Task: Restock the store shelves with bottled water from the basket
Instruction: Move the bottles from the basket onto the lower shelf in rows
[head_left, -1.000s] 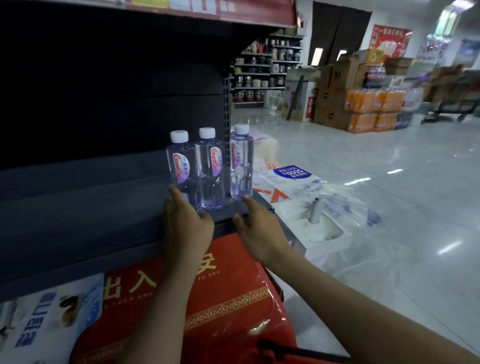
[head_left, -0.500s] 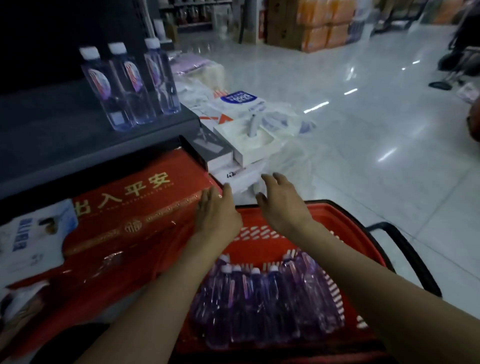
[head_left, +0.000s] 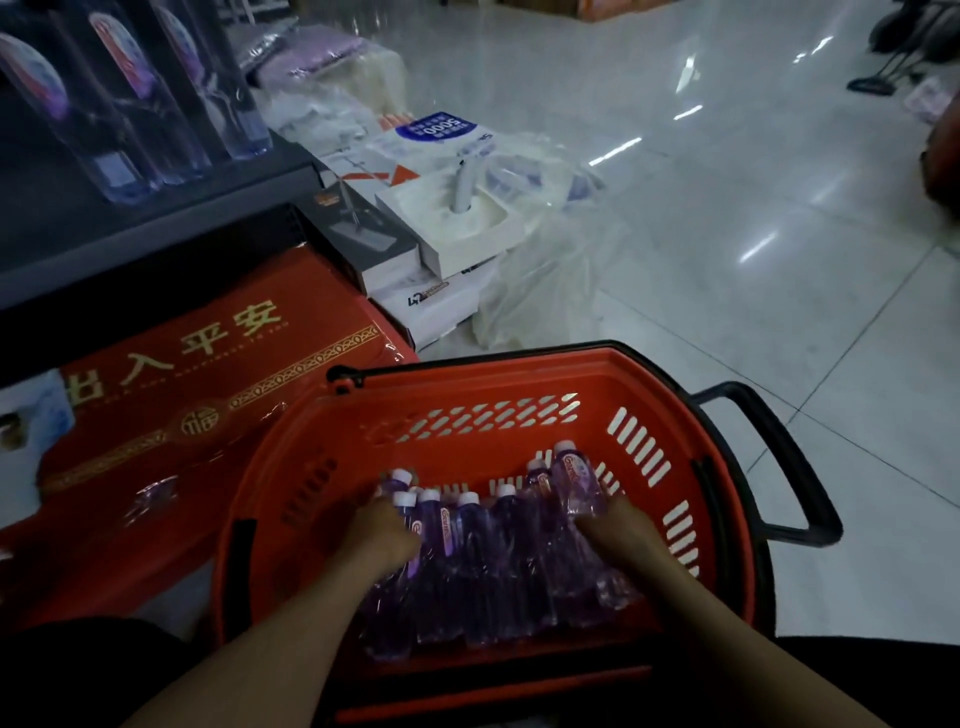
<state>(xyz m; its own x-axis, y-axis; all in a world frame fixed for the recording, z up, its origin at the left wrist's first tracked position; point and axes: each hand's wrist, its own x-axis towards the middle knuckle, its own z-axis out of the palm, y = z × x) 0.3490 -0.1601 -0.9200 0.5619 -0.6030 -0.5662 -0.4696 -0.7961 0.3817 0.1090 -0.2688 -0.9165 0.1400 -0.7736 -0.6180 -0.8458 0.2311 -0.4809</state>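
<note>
Left hand (head_left: 385, 536), right hand (head_left: 623, 531) down on bottles (head_left: 498, 561) in basket (head_left: 519, 365); grip closed or not, cannot tell; take one per hand by body; lift clear of rim; stand upright on shelf (head_left: 156, 210), far left.

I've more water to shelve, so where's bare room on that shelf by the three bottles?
Bare: the shelf strip between the three bottles and the front edge. Right of them the shelf ends. Crowded: the basket, packed with more bottles.
</note>
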